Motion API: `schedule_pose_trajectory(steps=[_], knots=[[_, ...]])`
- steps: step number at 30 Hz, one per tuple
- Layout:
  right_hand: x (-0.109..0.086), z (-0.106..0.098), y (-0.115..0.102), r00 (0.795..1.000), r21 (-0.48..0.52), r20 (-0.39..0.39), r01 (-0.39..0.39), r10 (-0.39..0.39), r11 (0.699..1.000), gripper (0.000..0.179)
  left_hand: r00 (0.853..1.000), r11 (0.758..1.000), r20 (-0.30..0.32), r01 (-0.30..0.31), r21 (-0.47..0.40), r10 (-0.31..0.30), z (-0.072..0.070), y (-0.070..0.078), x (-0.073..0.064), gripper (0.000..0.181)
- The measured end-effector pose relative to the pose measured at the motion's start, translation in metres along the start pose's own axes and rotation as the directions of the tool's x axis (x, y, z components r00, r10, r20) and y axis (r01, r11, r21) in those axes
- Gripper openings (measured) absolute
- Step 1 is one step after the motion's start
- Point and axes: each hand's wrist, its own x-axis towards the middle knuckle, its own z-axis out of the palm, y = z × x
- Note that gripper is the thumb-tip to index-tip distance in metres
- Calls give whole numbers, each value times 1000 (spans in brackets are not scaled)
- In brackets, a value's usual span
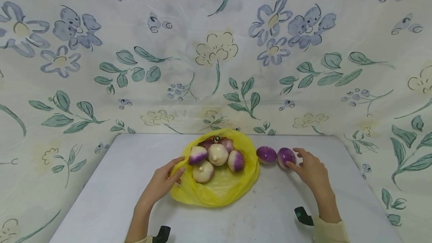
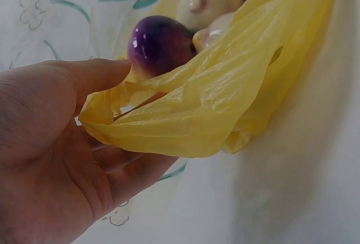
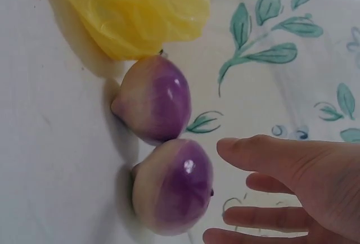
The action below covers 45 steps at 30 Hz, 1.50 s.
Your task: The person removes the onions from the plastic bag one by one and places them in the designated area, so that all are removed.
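A yellow plastic bag [image 1: 216, 194] lies with its mouth spread wide, holding several white-and-purple turnips [image 1: 218, 154]. My left hand [image 1: 165, 181] is at the bag's left rim. In the left wrist view, the bag's edge [image 2: 163, 131] lies between the thumb and the spread-apart fingers of my left hand [image 2: 62, 137]. Two more turnips sit side by side right of the bag: a nearer one [image 1: 266, 155] and an outer one [image 1: 286, 158]. Beside the outer turnip [image 3: 173, 188], my right hand [image 3: 304, 188] has its fingers spread, with a gap showing in the right wrist view.
Everything lies on a white table [image 1: 111, 183]. Floral cloth [image 1: 216, 74] stands behind and to the sides of it. Inside the bag's back part, a dark reddish patterned thing [image 1: 212, 140] is partly hidden by turnips. A black wrist-worn device [image 1: 303, 216] sits by the right sleeve.
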Motion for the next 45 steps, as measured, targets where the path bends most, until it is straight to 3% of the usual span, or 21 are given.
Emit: schedule_pose_trajectory(steps=[12, 23, 34, 45], knots=[[-8, -5, -27, 998, -10, -34, 48, -49, 999, 61, 1000, 1000, -3, -5, 0, 5, 0, 0, 0, 44], [-14, 6, -43, 978, -14, -101, 180, -180, 984, 55, 1000, 1000, 2, 4, -4, -4, -1, 2, -1, 44], [-13, 19, -54, 983, -64, -22, 179, -181, 982, 60, 1000, 1000, -2, -8, 4, 8, -4, 4, -3, 44], [-17, 27, -67, 979, -56, -4, 203, -204, 978, 59, 1000, 1000, -1, -25, 1, 25, -5, 2, -3, 44]])
